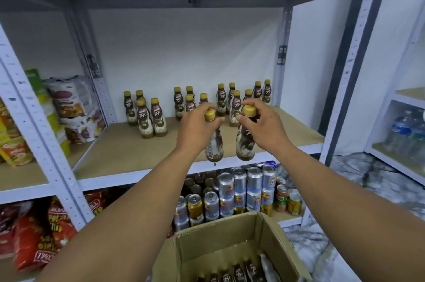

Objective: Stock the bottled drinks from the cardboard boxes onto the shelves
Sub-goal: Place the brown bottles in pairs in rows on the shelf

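Gripping a brown gold-capped plastic bottle (213,146) by its neck with left hand (195,131) | pinching a matching second bottle (245,145) with right hand (264,126) | both hanging over tan shelf (128,150) edge

Each hand holds a brown bottle by its neck, just under the yellow cap: the left hand (197,130) holds the left bottle (213,141), the right hand (259,125) the right bottle (246,141). Both hang at the shelf (128,153) front edge. More bottles (147,116) stand behind. Below, an open cardboard box (230,240) holds others.

Fourteen shelved bottles (156,118), two held bottles (245,143), one open cardboard box (218,234)
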`<state>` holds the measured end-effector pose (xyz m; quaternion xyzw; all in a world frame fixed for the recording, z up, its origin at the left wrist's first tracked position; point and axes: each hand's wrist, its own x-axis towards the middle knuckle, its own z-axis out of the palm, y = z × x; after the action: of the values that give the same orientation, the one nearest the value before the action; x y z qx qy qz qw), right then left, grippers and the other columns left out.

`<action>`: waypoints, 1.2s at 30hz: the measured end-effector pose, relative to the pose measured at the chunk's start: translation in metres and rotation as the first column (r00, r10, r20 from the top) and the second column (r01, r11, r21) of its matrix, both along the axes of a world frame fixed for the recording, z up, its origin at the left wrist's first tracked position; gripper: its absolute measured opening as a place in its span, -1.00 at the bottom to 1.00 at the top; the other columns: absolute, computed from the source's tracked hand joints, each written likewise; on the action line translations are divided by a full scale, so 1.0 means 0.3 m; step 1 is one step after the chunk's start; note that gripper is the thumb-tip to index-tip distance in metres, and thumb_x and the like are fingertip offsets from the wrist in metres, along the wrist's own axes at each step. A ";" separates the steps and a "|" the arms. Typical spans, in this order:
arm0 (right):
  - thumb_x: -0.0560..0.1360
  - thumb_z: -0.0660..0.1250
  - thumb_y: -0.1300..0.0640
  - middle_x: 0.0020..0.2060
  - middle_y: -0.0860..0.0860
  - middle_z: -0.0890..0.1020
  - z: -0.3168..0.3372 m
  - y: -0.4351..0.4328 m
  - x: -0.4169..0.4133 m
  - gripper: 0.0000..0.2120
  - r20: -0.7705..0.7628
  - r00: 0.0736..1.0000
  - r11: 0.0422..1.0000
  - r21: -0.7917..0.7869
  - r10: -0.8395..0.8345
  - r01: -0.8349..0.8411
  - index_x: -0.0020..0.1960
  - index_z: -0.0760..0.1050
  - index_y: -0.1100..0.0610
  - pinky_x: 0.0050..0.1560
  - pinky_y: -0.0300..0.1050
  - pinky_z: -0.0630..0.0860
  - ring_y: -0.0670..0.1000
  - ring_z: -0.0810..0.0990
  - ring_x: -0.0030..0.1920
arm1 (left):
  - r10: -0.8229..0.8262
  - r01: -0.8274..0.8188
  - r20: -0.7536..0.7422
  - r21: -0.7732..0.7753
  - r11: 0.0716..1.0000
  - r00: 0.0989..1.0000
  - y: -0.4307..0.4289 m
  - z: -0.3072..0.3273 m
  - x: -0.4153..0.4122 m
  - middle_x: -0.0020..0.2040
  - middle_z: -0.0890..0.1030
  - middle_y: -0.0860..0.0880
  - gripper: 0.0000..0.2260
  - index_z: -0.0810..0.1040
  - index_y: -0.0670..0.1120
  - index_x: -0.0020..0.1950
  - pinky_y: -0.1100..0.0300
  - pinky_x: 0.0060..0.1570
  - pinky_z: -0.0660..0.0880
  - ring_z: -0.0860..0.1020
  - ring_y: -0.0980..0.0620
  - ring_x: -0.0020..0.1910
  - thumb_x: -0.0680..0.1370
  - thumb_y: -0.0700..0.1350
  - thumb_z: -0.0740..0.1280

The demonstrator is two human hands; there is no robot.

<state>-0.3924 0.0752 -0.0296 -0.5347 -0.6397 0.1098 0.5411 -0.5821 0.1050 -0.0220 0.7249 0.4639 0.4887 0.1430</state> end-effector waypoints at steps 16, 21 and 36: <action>0.51 0.50 -0.01 0.03 -0.19 0.63 -0.172 0.446 0.086 -0.71 -0.026 0.998 0.996 -0.066 0.058 -0.059 0.17 0.51 -0.21 0.16 -0.03 0.57 -0.13 0.61 0.06 | -0.045 0.035 -0.092 -0.105 0.994 0.995 0.419 -0.120 0.040 0.04 0.67 0.08 -0.63 0.62 0.07 0.24 0.06 0.06 0.60 0.61 0.08 -0.01 0.48 0.13 0.54; 0.49 0.50 -0.13 0.43 -0.18 0.47 -0.205 0.416 0.098 -0.31 -0.098 0.988 0.984 -0.118 0.123 -0.134 0.51 0.25 -0.28 0.37 -0.14 0.43 -0.16 0.44 0.41 | -0.089 0.092 0.028 -0.154 0.984 0.996 0.402 -0.187 0.019 0.36 0.54 0.19 -0.33 0.35 0.27 0.51 0.12 0.26 0.51 0.53 0.14 0.29 0.45 0.26 0.51; 0.50 0.52 0.02 0.18 -0.25 0.60 -0.459 0.374 0.070 -0.30 -0.226 0.974 0.992 -0.114 0.019 -0.045 0.49 0.24 -0.27 0.05 -0.41 0.53 -0.29 0.61 0.12 | -0.095 0.171 0.321 -0.219 0.961 0.942 0.365 -0.446 0.042 0.20 0.57 0.32 -0.14 0.18 0.32 0.54 0.40 0.02 0.54 0.58 0.35 0.12 0.43 -0.11 0.61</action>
<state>-0.3713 0.1874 -0.1675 -0.5397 -0.5755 0.2158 0.5754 -0.5694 0.2145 -0.1557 0.6468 0.4418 0.5241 0.3343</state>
